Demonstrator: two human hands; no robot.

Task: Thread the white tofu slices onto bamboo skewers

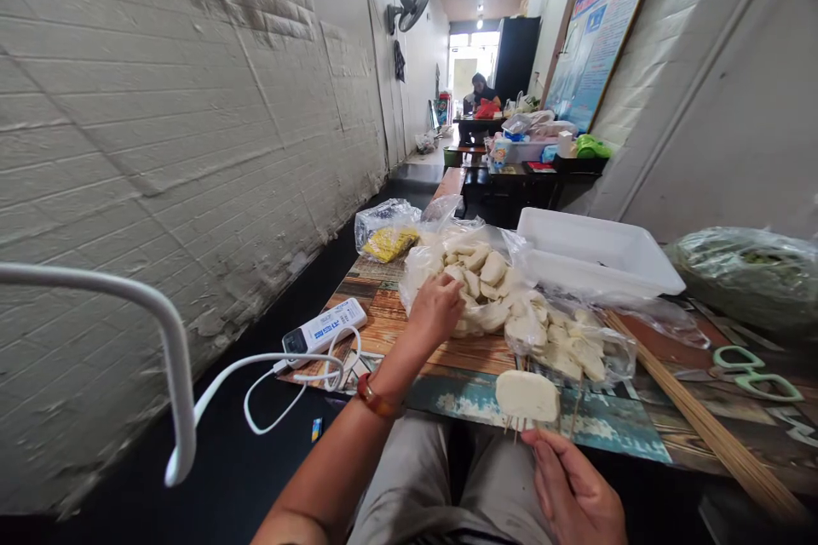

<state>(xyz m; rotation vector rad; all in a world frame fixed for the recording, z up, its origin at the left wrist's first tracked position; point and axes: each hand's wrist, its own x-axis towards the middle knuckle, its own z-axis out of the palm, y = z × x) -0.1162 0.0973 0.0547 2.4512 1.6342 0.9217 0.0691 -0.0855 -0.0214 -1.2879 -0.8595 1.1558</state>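
My left hand reaches into a clear plastic bag of pale flat dough pieces, its fingers curled onto the pile. My right hand is closed on thin bamboo skewers near the table's front edge. One pale flat piece is threaded on those skewers. More pale pieces lie on plastic just beyond it.
A white tray stands behind the bag. A bundle of bamboo sticks and green-handled scissors lie at right, beside a bagged pile of greens. A power bank with white cable sits at left. A person sits far back.
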